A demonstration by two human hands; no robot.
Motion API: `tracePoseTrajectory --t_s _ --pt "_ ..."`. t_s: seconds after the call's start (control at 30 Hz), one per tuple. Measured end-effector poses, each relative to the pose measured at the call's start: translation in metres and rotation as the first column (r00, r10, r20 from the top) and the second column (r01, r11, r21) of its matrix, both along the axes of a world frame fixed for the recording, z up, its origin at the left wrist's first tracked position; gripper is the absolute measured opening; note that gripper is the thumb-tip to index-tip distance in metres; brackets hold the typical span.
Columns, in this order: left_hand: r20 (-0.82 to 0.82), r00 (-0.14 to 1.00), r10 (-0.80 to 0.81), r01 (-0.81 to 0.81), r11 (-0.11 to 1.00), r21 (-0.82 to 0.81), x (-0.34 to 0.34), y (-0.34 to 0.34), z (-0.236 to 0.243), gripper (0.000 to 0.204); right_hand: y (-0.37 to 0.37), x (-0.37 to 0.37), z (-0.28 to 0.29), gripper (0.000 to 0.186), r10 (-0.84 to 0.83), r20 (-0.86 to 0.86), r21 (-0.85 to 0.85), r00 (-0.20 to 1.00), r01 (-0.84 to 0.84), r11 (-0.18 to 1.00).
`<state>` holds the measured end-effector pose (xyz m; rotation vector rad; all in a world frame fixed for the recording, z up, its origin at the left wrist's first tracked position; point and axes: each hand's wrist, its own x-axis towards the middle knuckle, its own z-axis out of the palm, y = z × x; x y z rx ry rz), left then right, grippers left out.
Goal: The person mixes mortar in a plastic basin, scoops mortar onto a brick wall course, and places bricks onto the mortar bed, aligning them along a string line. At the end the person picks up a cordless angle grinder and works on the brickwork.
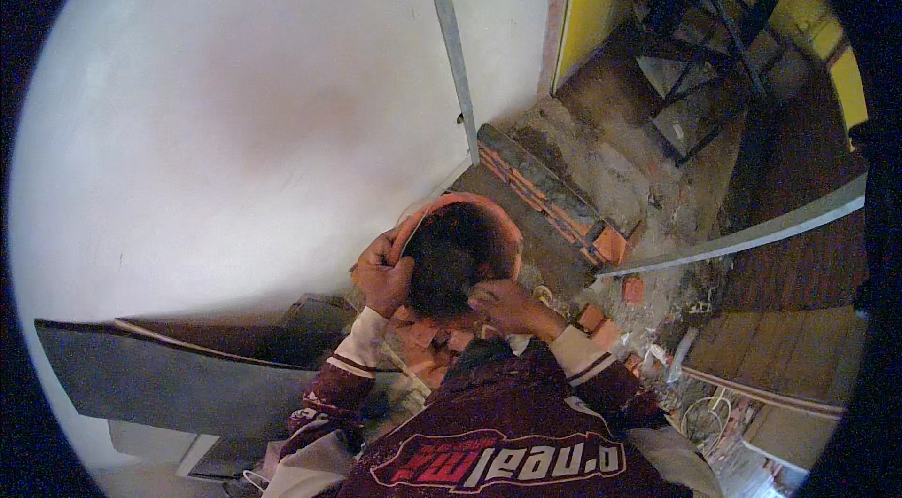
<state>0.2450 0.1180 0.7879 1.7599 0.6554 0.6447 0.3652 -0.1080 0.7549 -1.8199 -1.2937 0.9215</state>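
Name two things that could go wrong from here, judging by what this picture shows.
The bucket could slip or tip, since the left hand seems to grip it only by the rim. Someone might trip, as loose brick pieces lie on the rough floor nearby.

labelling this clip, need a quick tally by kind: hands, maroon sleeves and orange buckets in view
Hands: 2, left hand and right hand
Maroon sleeves: 2, left sleeve and right sleeve
Orange bucket: 1
Total: 5
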Motion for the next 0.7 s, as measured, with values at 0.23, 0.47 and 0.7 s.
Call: tracePoseTrajectory --t_s 0.23,0.47,0.7 --pt "0.068 0.998 0.012 -0.009 0.999 -0.047 0.027 -0.030 -0.006 0.026 -0.016 0.027 0.077 0.030 0.011 0.634 -0.333 0.773 0.260 0.906" --pt "0.151 0.982 -0.109 0.075 0.974 0.214 0.049 -0.049 -0.001 0.033 -0.025 0.069 -0.001 0.024 0.037 0.452 -0.292 0.891 0.109 0.950" --pt "-0.160 0.987 0.010 0.007 0.995 0.102 0.027 -0.023 -0.024 0.042 -0.040 0.011 -0.045 0.037 -0.077 -0.581 -0.097 0.810 0.025 0.995"
